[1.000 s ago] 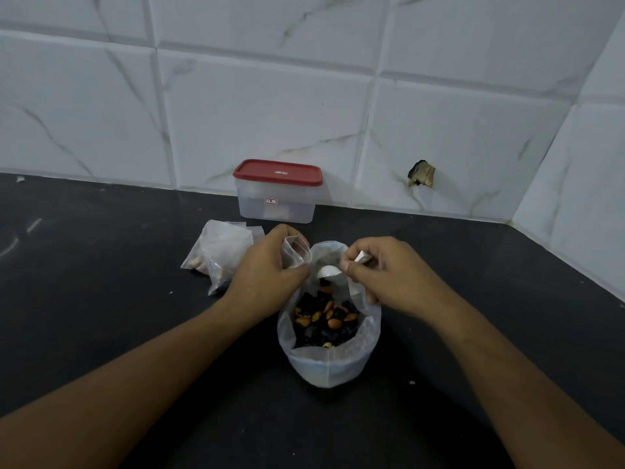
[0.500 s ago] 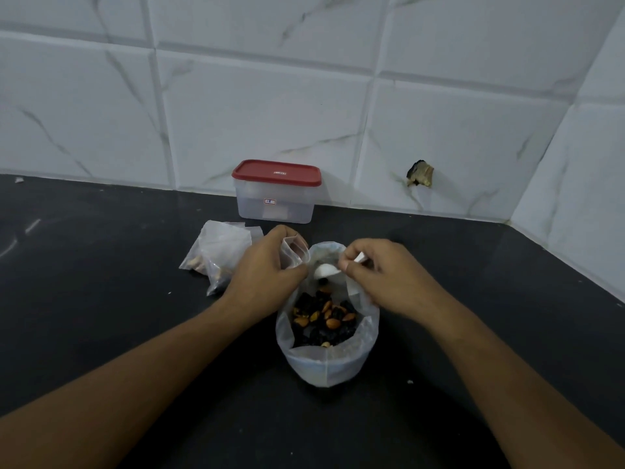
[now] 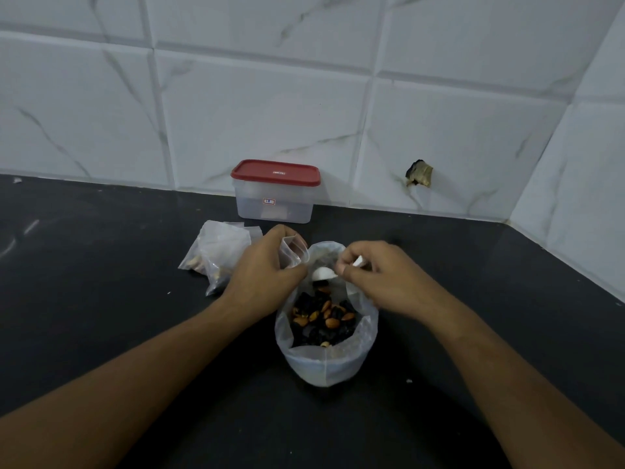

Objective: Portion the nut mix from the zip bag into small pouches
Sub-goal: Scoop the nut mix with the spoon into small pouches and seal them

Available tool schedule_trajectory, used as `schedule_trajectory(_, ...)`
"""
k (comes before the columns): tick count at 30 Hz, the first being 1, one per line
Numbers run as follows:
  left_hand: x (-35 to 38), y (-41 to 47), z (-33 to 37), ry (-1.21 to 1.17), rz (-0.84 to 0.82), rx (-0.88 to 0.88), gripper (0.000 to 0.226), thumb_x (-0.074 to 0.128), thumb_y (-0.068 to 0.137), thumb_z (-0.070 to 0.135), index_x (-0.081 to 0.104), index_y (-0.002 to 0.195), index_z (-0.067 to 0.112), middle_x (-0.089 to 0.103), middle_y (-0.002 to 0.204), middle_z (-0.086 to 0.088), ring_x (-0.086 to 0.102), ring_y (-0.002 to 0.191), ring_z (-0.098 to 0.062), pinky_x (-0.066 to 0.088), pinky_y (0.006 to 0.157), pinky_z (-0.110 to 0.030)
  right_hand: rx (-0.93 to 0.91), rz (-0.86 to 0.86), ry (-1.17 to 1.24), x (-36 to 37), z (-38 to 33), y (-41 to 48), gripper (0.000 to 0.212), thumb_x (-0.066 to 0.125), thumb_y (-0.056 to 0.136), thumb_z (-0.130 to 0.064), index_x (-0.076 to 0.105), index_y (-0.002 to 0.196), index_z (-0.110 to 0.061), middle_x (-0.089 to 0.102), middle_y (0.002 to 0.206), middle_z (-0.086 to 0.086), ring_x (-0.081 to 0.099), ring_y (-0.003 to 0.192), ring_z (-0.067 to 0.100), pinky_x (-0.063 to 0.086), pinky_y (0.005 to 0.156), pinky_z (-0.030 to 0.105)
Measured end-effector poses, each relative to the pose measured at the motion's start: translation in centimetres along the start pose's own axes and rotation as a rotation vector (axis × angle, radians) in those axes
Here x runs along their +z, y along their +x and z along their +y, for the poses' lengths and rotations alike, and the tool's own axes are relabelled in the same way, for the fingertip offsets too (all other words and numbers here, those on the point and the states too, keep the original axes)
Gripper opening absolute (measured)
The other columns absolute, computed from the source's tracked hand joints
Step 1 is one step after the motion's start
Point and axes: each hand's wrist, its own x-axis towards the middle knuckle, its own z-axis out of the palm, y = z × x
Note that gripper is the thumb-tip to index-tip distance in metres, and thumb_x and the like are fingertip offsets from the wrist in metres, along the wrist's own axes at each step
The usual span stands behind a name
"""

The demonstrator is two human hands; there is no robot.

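Note:
A clear zip bag [image 3: 324, 362] stands open on the black counter, its top rolled down, holding a nut mix [image 3: 321, 316] of almonds and dark pieces. My left hand [image 3: 260, 275] grips a small clear pouch [image 3: 293, 252] by its mouth, just left of the bag's rim. My right hand [image 3: 378, 275] pinches the handle of a white spoon [image 3: 324, 273], whose bowl hangs over the bag beside the pouch's opening. What lies in the spoon is hidden.
Filled small pouches [image 3: 216, 255] lie in a heap to the left of my left hand. A clear box with a red lid [image 3: 275, 189] stands against the tiled wall behind. The wall turns a corner at the right. A crumb [image 3: 409, 380] lies right of the bag.
Both hands have stayed almost in place. The spoon's bowl has tipped slightly nearer the pouch's mouth.

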Motion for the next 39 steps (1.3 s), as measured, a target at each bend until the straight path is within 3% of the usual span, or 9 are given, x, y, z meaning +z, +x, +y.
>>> schedule_trajectory(7, 0.0, 0.0, 0.1, -0.006, 0.005, -0.004, 0.022, 0.076, 0.09, 0.025, 0.061, 0.106, 0.029, 0.067, 0.093, 0.013, 0.064, 0.083, 0.0, 0.045, 0.066, -0.015, 0.101, 0.05, 0.324, -1.6, -0.1, 0.1, 0.018, 0.062, 0.102, -0.023, 0.073, 0.093, -0.012, 0.056, 0.049, -0.009, 0.05, 0.045, 0.004, 0.044, 0.049, 0.024)
schedule_trajectory(10, 0.0, 0.0, 0.0, -0.009, 0.01, -0.002, 0.022, 0.076, 0.09, 0.025, 0.061, 0.105, 0.029, 0.067, 0.093, 0.014, 0.063, 0.083, 0.002, 0.044, 0.066, -0.015, 0.098, 0.1, 0.27, -1.4, 0.2, 0.2, 0.016, 0.063, 0.101, -0.023, 0.073, 0.09, -0.016, 0.058, 0.05, -0.012, 0.052, 0.045, 0.001, 0.045, 0.049, 0.021)
schedule_trajectory(14, 0.0, 0.0, -0.1, -0.003, 0.011, 0.008, 0.023, 0.075, 0.089, 0.021, 0.061, 0.104, 0.029, 0.067, 0.093, 0.013, 0.061, 0.084, 0.009, 0.042, 0.064, -0.012, 0.08, 0.02, 0.147, -0.5, 0.2, 0.2, 0.015, 0.067, 0.1, -0.033, 0.074, 0.09, -0.025, 0.062, 0.06, -0.012, 0.056, 0.052, -0.001, 0.049, 0.054, 0.023)
schedule_trajectory(22, 0.0, 0.0, -0.2, -0.008, 0.011, 0.019, 0.023, 0.076, 0.089, 0.02, 0.061, 0.103, 0.029, 0.068, 0.092, 0.013, 0.062, 0.081, 0.007, 0.045, 0.061, -0.009, 0.154, -0.079, 0.336, -0.7, -0.1, 0.1, 0.019, 0.065, 0.102, -0.03, 0.074, 0.094, -0.015, 0.057, 0.068, 0.005, 0.052, 0.055, 0.014, 0.045, 0.051, 0.028)
schedule_trajectory(28, 0.2, 0.1, -0.3, 0.008, 0.008, 0.005, 0.023, 0.076, 0.089, 0.022, 0.06, 0.105, 0.03, 0.067, 0.093, 0.015, 0.062, 0.08, 0.009, 0.044, 0.06, -0.006, 0.249, -0.099, 0.467, -0.4, -0.2, 0.1, 0.021, 0.062, 0.104, -0.025, 0.073, 0.092, -0.011, 0.054, 0.061, -0.001, 0.045, 0.046, 0.01, 0.04, 0.045, 0.024)
schedule_trajectory(32, 0.2, 0.0, -0.2, 0.018, 0.002, 0.001, 0.025, 0.076, 0.089, 0.021, 0.06, 0.107, 0.029, 0.066, 0.094, 0.015, 0.063, 0.079, 0.002, 0.044, 0.059, -0.008, 0.297, -0.113, 0.533, -0.2, -0.2, 0.1, 0.02, 0.062, 0.104, -0.022, 0.072, 0.093, -0.008, 0.055, 0.06, 0.0, 0.042, 0.044, 0.009, 0.037, 0.041, 0.023)
schedule_trajectory(39, 0.2, 0.0, -0.2, 0.017, 0.005, 0.003, 0.024, 0.077, 0.089, 0.024, 0.061, 0.106, 0.028, 0.067, 0.093, 0.013, 0.063, 0.077, 0.0, 0.042, 0.06, -0.012, 0.367, -0.144, 0.661, 0.0, 0.3, 0.2, 0.022, 0.063, 0.103, -0.02, 0.072, 0.104, 0.001, 0.059, 0.062, 0.0, 0.041, 0.042, 0.007, 0.036, 0.04, 0.021)
